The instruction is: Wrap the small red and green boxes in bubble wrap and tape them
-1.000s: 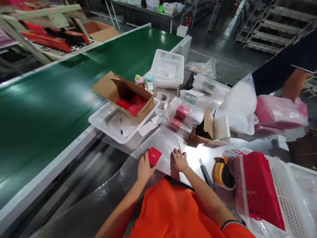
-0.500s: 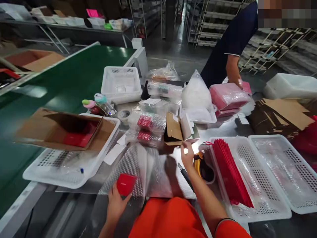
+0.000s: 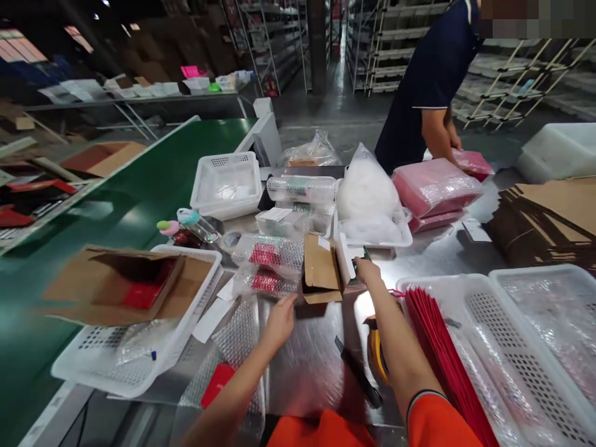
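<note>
My left hand [image 3: 279, 320] reaches forward over the bubble wrap sheet [image 3: 307, 366], fingers loosely apart and holding nothing, just short of a small open cardboard box [image 3: 320, 268]. My right hand [image 3: 367, 271] rests at that box's right side, against its white insert; its fingers are hidden from me. A small red box [image 3: 216, 383] lies on the bubble wrap beside my left forearm, partly covered by it. Two bubble-wrapped red packs [image 3: 267, 268] sit just left of the cardboard box.
A green conveyor belt [image 3: 116, 205] runs along the left. A white basket [image 3: 139, 366] holds an open carton with red boxes. A black knife [image 3: 358, 372], yellow tape dispenser [image 3: 375, 357] and red paper bags [image 3: 447, 360] lie right. A co-worker's hands rest on pink packs [image 3: 435, 186].
My left hand let go of the red box and moved forward toward the cardboard box. My right hand also reached farther, to the box's right side.
</note>
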Demonstrator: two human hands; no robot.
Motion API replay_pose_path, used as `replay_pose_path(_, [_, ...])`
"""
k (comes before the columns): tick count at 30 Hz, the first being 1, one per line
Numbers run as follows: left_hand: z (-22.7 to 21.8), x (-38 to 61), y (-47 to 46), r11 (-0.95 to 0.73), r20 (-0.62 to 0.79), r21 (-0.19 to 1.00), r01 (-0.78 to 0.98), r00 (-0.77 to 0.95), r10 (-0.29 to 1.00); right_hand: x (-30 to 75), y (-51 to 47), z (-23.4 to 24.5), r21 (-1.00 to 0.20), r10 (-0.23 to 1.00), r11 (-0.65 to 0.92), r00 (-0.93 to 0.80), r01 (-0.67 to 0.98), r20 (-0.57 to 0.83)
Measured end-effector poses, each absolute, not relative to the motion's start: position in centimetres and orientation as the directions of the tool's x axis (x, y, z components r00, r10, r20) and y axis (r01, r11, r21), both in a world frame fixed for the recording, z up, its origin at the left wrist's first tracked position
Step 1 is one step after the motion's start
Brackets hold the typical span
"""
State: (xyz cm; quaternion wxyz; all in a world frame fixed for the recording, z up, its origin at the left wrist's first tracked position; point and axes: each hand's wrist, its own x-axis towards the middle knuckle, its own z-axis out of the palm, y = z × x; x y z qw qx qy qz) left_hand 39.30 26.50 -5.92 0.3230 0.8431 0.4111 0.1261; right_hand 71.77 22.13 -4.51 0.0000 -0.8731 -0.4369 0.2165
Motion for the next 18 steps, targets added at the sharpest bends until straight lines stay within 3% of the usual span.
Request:
replay_pose_path(3, [-5.7, 44.4, 26.7, -0.500, -0.058, 0.630, 0.594, 0.678, 0.733, 71.2, 21.4, -4.6, -0.165, 0.748, -0.622, 0.518, 0.766, -0.415])
replay_pose_path(6, [-3.9, 47.4, 26.2, -0.663, -0.051, 0.475, 0.578, 0.771, 0.635, 71.1, 20.7, -4.8, -0.166, 0.724, -0.648, 0.534, 0.744, -0.436])
replay_pose_path(9, [-1.5, 49.7, 26.7, -0.761, -0.163, 0.323, 0.562, 0.826, 0.540, 71.1, 20.2, -5.1, -0.192, 0.708, -0.675, 0.554, 0.712, -0.438])
replay_pose_path(11, [-0.7, 51.2, 27.7, -0.779, -0.231, 0.362, 0.512, 0.859, 0.457, 71.0, 19.8, -5.2, -0.217, 0.704, -0.692, 0.576, 0.688, -0.416])
replay_pose_path(14, [-1.3, 53.2, 29.7, -0.704, -0.238, 0.580, 0.410, 0.912, 0.335, 70.8, 18.6, -5.9, -0.259, 0.703, -0.706, 0.609, 0.659, -0.366])
replay_pose_path(16, [-2.5, 54.4, 31.2, -0.620, -0.189, 0.668, 0.412, 0.899, 0.394, 70.3, 17.4, -6.9, -0.341, 0.703, -0.710, 0.641, 0.616, -0.308])
replay_pose_path(18, [-4.0, 55.6, 32.4, -0.570, -0.140, 0.671, 0.474, 0.836, 0.530, 69.7, 16.1, -8.2, -0.572, 0.658, -0.672, 0.734, 0.471, -0.168])
